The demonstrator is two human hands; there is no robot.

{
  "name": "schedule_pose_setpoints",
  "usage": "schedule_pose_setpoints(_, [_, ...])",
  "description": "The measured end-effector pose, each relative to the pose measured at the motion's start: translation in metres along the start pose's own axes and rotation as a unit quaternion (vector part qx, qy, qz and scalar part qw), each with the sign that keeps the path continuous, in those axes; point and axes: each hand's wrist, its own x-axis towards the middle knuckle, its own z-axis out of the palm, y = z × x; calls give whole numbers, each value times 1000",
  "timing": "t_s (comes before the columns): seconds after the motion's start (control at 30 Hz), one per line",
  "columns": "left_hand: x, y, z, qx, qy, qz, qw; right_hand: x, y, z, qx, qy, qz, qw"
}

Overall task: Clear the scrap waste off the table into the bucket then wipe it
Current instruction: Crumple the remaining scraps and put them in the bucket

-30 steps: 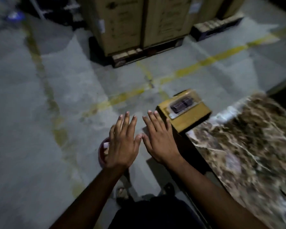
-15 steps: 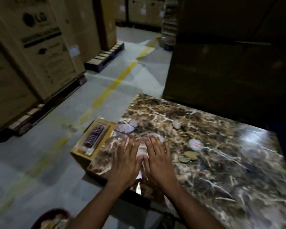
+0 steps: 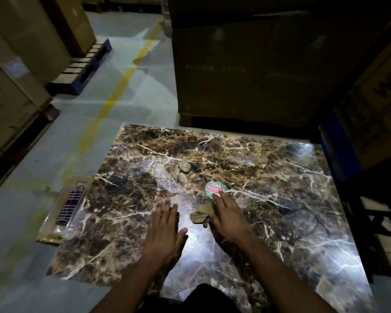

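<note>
Marble table (image 3: 280,199) in our dim warehouse, scraps left to clear.

Our left hand (image 3: 164,229) hovers flat, holding nothing; our right hand (image 3: 229,216), fingers straight, reaches the round sticker (image 3: 215,188) beside cardboard scraps (image 3: 201,214); a crumpled wad (image 3: 185,166) lies farther off. We see no bucket; wiping not yet begun.

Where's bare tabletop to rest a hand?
Free: the marble table's right half, and its near-left corner. Crowded: centre, where the round pink-and-teal sticker, brown cardboard scraps and grey crumpled wad lie by both hands.
</note>
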Motion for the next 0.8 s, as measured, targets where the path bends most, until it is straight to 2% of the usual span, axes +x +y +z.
schedule_pose_setpoints(0.07, [-19,-15,29,4,-51,-12,999,-1,17,12,-17,-12,12,1000])
schedule_pose_setpoints(0.17, [-38,-25,52,2,-76,-14,997,-7,22,32,-83,-46,2,995])
schedule_pose_setpoints(0.37, [-1,-19,47,-8,-75,31,997,0,-7,50,-110,-35,57,992])
schedule_pose_setpoints(0.63, [72,-14,30,11,-82,96,992,63,-26,44,-108,-55,55,991])
schedule_pose_setpoints(0.8, [116,-30,-14,-13,-56,60,997,49,-14,23,-66,14,71,995])
